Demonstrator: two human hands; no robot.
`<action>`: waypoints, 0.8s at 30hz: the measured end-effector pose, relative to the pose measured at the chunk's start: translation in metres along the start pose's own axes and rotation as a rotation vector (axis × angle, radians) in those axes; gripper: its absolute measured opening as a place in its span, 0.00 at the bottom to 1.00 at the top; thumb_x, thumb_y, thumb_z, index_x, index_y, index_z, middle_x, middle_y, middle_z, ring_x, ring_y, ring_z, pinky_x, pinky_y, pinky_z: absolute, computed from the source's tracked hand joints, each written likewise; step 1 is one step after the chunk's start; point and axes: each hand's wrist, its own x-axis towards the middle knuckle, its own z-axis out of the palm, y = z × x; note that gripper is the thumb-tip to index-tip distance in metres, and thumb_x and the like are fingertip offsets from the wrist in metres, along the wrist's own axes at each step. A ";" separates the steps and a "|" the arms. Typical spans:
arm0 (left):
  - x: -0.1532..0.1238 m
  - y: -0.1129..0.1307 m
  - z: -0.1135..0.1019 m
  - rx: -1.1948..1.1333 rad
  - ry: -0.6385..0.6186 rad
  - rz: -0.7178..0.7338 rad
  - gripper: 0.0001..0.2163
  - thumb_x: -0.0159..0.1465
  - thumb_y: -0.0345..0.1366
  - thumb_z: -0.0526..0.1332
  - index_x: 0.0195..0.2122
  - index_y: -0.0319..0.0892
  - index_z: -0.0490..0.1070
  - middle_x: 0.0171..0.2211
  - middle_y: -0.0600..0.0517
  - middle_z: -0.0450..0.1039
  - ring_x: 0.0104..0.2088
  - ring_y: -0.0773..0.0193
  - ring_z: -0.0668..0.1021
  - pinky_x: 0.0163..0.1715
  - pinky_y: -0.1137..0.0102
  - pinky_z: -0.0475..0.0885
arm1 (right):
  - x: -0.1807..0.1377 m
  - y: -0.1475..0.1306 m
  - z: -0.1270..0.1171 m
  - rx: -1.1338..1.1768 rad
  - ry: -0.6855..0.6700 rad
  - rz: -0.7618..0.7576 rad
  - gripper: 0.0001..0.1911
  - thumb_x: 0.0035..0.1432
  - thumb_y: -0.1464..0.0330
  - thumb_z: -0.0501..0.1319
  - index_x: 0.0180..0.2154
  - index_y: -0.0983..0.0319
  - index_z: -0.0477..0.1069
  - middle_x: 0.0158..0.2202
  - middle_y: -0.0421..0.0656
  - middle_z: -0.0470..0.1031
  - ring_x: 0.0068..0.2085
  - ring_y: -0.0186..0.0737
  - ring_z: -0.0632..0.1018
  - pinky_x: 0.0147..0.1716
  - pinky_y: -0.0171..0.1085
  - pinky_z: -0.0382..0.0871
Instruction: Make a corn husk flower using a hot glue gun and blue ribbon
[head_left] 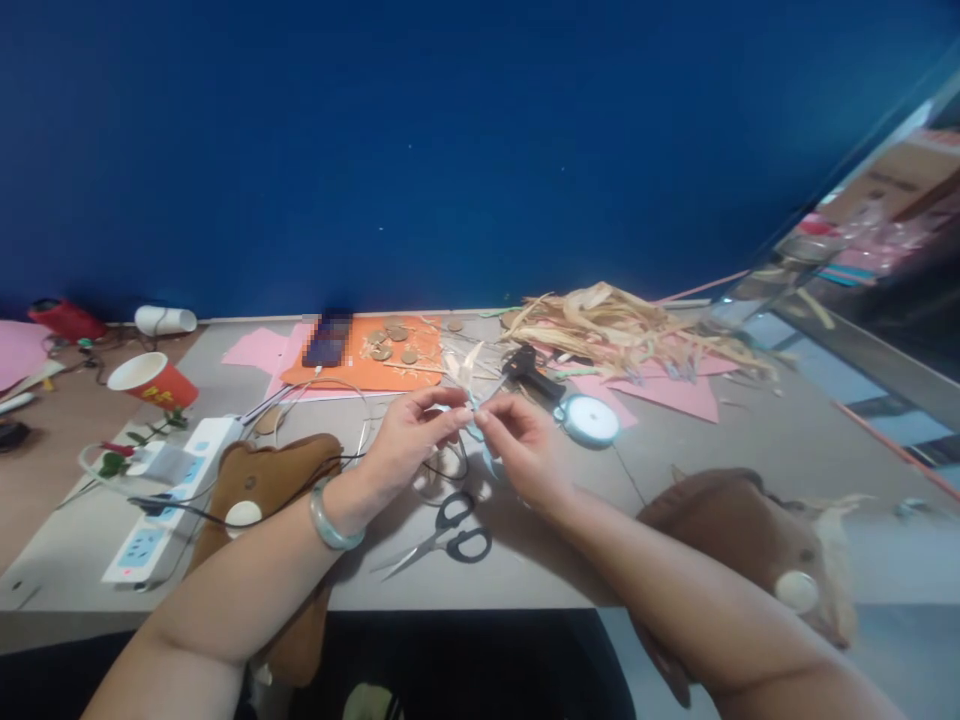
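Note:
Above the middle of the table, my left hand (412,435) and my right hand (525,445) meet, fingertips nearly touching. Both pinch a thin light blue ribbon (491,462), whose loose end hangs below the fingers. Pale pointed husk pieces (461,365) stick up just beyond the fingertips; whether they are bound to the ribbon I cannot tell. Close to my right hand lie a spool of light blue ribbon (591,420) and a black glue gun (531,373). Scissors with dark handles (450,540) rest below the hands, blades slightly apart.
Dried husk strips (600,325) are heaped at the back right on pink paper (675,393). Orange paper (360,375) carries wooden discs and a phone (328,342). Left are a power strip (169,500), a red paper cup (154,380) and a brown pouch (277,475); another brown piece (720,530) lies right.

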 end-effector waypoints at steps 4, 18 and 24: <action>0.001 -0.001 -0.003 0.017 -0.029 0.035 0.12 0.53 0.40 0.70 0.31 0.38 0.73 0.22 0.57 0.68 0.21 0.73 0.69 0.22 0.75 0.62 | -0.003 0.003 0.004 0.047 -0.049 0.024 0.13 0.56 0.60 0.64 0.28 0.62 0.69 0.19 0.35 0.63 0.20 0.28 0.62 0.21 0.31 0.57; 0.002 -0.003 -0.005 -0.036 -0.011 0.004 0.13 0.51 0.41 0.71 0.32 0.38 0.73 0.23 0.56 0.70 0.22 0.73 0.68 0.24 0.75 0.62 | -0.005 0.000 0.006 0.036 -0.077 0.032 0.14 0.56 0.58 0.64 0.29 0.63 0.69 0.20 0.36 0.65 0.20 0.28 0.62 0.20 0.31 0.58; -0.001 -0.001 -0.005 -0.003 -0.026 0.009 0.14 0.53 0.42 0.69 0.34 0.38 0.74 0.25 0.54 0.70 0.23 0.73 0.69 0.23 0.76 0.63 | -0.004 0.001 0.006 0.025 -0.069 0.037 0.15 0.55 0.58 0.64 0.29 0.62 0.69 0.20 0.36 0.66 0.20 0.28 0.62 0.20 0.31 0.58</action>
